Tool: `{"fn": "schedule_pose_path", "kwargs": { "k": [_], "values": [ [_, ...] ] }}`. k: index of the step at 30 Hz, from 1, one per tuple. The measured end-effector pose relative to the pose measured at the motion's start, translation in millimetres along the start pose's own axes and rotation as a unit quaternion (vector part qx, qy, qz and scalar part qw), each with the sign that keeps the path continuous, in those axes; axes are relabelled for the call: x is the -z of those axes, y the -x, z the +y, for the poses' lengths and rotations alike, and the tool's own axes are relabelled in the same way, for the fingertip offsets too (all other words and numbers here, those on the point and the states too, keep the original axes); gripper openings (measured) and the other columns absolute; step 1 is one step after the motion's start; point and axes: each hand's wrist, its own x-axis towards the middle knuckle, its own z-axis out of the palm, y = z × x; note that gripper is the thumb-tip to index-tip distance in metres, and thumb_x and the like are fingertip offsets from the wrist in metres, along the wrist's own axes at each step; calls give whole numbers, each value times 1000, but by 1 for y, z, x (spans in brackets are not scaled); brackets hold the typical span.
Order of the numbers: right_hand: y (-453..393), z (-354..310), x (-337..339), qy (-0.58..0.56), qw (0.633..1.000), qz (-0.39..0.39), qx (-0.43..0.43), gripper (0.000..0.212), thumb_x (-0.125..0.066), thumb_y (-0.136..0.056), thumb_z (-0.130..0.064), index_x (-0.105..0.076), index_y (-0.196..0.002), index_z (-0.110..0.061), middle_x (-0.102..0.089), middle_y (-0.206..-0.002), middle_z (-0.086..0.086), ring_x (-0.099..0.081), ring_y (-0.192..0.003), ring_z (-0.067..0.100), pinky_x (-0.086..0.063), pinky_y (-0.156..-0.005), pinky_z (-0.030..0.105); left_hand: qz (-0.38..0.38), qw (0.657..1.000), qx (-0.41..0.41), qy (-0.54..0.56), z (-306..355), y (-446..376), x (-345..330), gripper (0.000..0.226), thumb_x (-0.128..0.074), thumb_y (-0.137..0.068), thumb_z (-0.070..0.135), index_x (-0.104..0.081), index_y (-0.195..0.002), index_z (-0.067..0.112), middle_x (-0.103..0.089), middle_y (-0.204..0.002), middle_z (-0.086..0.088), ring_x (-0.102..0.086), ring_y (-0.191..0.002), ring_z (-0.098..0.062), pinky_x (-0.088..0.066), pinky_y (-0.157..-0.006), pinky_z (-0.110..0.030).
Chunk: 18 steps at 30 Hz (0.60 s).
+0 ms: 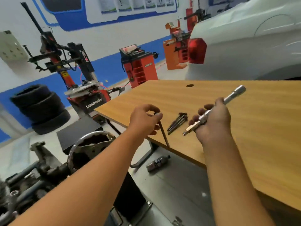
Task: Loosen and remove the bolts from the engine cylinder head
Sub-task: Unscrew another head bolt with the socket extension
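Over the near corner of the wooden tabletop [203,98], both of the person's hands are busy. The left hand [145,119] pinches the head of a long dark bolt [163,134] between thumb and curled fingers, so that grip is clamped on the bolt, whose shank hangs down past the tabletop's edge. The right hand [211,123] is wrapped round a silver socket wrench [216,110], its grip closed on the shaft, with the socket end pointing away toward the far side of the tabletop and the square drive end poking out toward the bolts.

Between the two hands, lying on the tabletop, is a small bundle of bolts [176,122] already taken out; I cannot count them for certain, they lie too close together. The bolt in the left hand is just beside that bundle and looks bound for it.

Below and to the left of the tabletop sits the engine [40,173], dark and greasy, only partly in view, with a round chrome-rimmed part [88,147] near its top. A socket-like piece stands at the engine's near-left edge, though blur keeps me from saying what it sits on. A small dark bottle [157,163] lies on the floor under the tabletop's edge.

My judgement: the job is well along, several bolts out and one more just freed. How many remain in the cylinder head cannot be seen from here, as its top face is mostly out of view.
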Motion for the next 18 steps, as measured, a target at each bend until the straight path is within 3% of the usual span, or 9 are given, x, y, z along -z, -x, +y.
{"fn": "schedule_pose_path", "kwargs": {
  "k": [4, 6, 7, 9, 11, 14, 18],
  "values": [
    [-17, 20, 22, -15, 998, 54, -12, 46, -45, -100, -64, -61, -94, -21, -66, -90, 3, -59, -80, 23, -48, -67, 38, -50, 995, -39, -73, 2, -22, -54, 10, -74, -98, 25, -70, -94, 33, -72, -93, -4, -69, -74, -18, -49, -47, -19],
    [-22, 27, 28, -31, 997, 65, -29, 46, -45, -101, -64, -62, -95, -21, -68, -91, 3, -60, -80, 23, -47, -68, 38, -44, 982, -96, -155, 0, -33, -76, 12, -77, -95, 31, -70, -104, 36, -71, -99, 0, -67, -82, -16, -51, -56, -23],
    [-25, 30, 31, -45, 996, 68, -40, 46, -46, -101, -63, -61, -94, -21, -67, -88, 3, -59, -76, 22, -46, -67, 36, -35, 971, -112, -207, -4, -38, -85, 26, -79, -92, 40, -68, -115, 38, -70, -107, 1, -67, -93, -17, -54, -66, -27],
    [-27, 36, 38, -107, 991, 64, -55, 43, -46, -103, -59, -57, -93, -18, -63, -74, 2, -55, -62, 19, -44, -59, 30, -36, 942, -88, -322, -16, -43, -99, 76, -76, -79, 68, -50, -144, 38, -62, -133, 1, -57, -122, -24, -55, -90, -44],
    [-29, 42, 44, -178, 981, 59, -37, 39, -45, -106, -54, -53, -93, -18, -57, -60, 0, -54, -48, 15, -46, -51, 26, -34, 924, -21, -381, -31, -43, -108, 105, -64, -66, 89, -41, -150, 31, -55, -141, -2, -48, -132, -30, -50, -99, -54],
    [-32, 48, 46, -210, 975, 64, 26, 35, -41, -109, -49, -51, -93, -19, -56, -60, 1, -54, -48, 15, -49, -52, 27, 19, 933, -14, -359, -50, -49, -111, 82, -64, -71, 87, -57, -127, 27, -62, -123, 2, -57, -115, -25, -54, -91, -50],
    [-31, 56, 40, -216, 972, 77, 59, 35, -43, -109, -48, -53, -94, -18, -56, -58, -1, -55, -48, 14, -50, -51, 28, 20, 952, 17, -306, -53, -61, -111, 57, -72, -72, 82, -51, -89, 32, -59, -92, 11, -60, -89, -15, -56, -85, -47]
  ]
}}
